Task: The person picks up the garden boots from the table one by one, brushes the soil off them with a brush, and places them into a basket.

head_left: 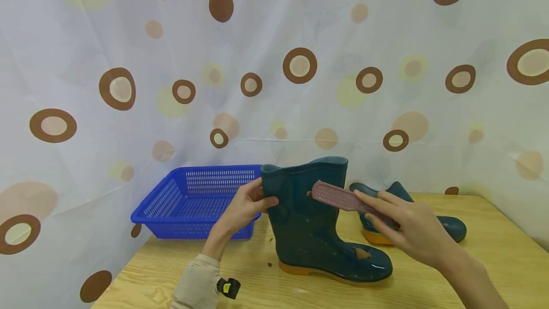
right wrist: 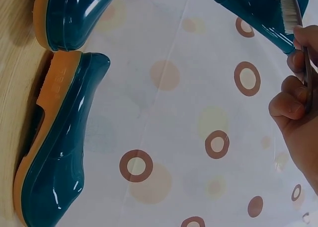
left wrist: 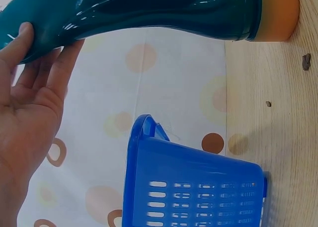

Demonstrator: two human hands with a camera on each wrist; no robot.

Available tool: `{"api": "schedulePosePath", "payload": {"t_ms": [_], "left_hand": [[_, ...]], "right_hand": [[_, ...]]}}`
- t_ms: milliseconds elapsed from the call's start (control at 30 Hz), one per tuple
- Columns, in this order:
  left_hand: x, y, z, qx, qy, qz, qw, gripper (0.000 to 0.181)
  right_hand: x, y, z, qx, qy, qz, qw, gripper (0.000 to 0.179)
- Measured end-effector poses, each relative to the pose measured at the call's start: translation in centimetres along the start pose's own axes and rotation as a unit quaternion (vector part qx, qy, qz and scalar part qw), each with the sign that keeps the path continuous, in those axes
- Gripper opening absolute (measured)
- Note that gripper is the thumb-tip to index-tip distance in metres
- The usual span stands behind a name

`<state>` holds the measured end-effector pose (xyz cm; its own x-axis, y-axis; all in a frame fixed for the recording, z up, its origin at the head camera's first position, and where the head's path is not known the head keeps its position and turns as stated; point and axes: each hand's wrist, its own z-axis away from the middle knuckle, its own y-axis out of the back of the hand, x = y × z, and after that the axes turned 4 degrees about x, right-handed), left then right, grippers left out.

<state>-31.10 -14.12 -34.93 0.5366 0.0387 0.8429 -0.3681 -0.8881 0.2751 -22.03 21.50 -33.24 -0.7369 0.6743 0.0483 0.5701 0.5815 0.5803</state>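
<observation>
A dark teal rubber boot with an orange sole stands upright on the wooden table, toe to the right. My left hand grips the back of its shaft near the top, thumb on the near side. In my right hand is a pinkish scrub brush, its pale bristles against the upper shaft in the right wrist view. A brown smear of mud shows beside the brush head. Another brown patch sits on the boot's toe.
A blue plastic basket stands at the back left, behind my left hand. Behind my right hand, a second teal boot rests on the table. Small brown crumbs lie near the heel. A dotted curtain hangs behind.
</observation>
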Motion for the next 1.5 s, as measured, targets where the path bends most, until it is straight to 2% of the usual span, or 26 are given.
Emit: {"api": "schedulePosePath", "payload": {"t_ms": [267, 700, 1100, 1200, 1333, 1500], "left_hand": [[0.0, -0.1, -0.1, -0.001, 0.0, 0.01, 0.9999, 0.046], [-0.1, -0.2, -0.1, 0.013, 0.012, -0.003, 0.9998, 0.046], [-0.2, -0.2, 0.0, 0.016, 0.029, -0.008, 0.9994, 0.05], [-0.2, -0.1, 0.1, 0.016, 0.033, -0.001, 0.9993, 0.052], [-0.2, -0.1, 0.0, 0.017, 0.029, -0.001, 0.9994, 0.051], [-0.3, -0.2, -0.2, 0.015, 0.021, -0.007, 0.9996, 0.048]], "right_hand": [[0.0, 0.1, 0.0, -0.015, -0.009, -0.011, 0.9998, 0.065], [0.1, 0.2, 0.4, -0.045, -0.024, -0.027, 0.9983, 0.061], [0.1, 0.6, 0.3, -0.058, -0.015, -0.038, 0.9975, 0.06], [0.3, 0.8, 0.1, -0.047, 0.004, -0.023, 0.9986, 0.057], [0.3, 1.2, -0.1, -0.005, 0.026, -0.005, 0.9996, 0.039], [0.2, 1.1, -0.2, 0.024, 0.03, -0.007, 0.9993, 0.051]]}}
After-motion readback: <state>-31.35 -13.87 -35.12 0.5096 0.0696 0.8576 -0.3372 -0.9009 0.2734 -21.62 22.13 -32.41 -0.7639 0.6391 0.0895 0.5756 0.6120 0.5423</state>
